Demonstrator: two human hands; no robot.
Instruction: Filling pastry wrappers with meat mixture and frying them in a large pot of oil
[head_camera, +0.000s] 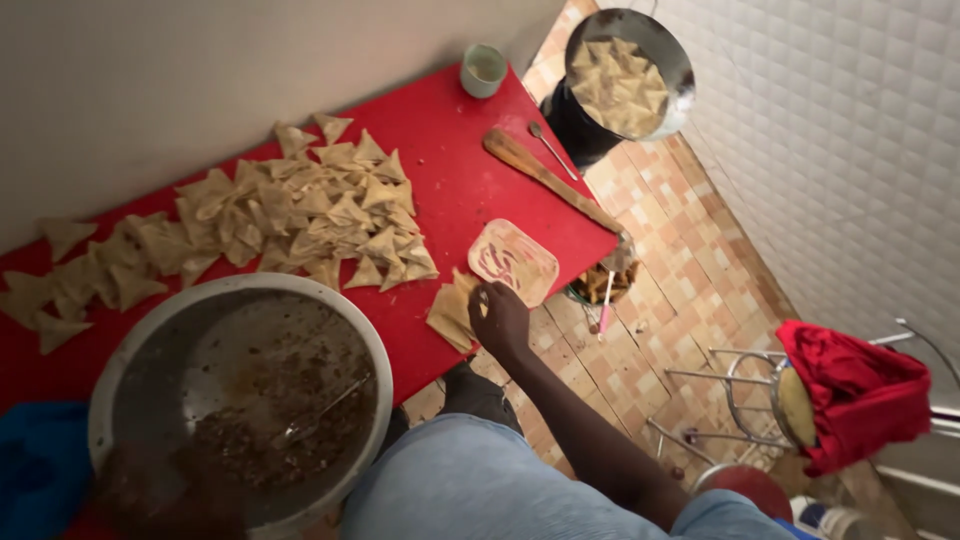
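My right hand reaches to the front edge of the red table, its fingers pinched on the top sheet of a small stack of flat pastry wrappers. Just beyond the hand lies a shallow plastic tray smeared with pale paste. A large heap of folded triangular pastries covers the middle and left of the table. Close below me stands a big metal bowl with dark minced filling and a spoon. My left hand is out of view.
A wooden stick, a metal spoon and a small cup lie at the table's far end. A pot of folded pastries stands beyond on the tiled floor. A metal stool with red cloth is at right.
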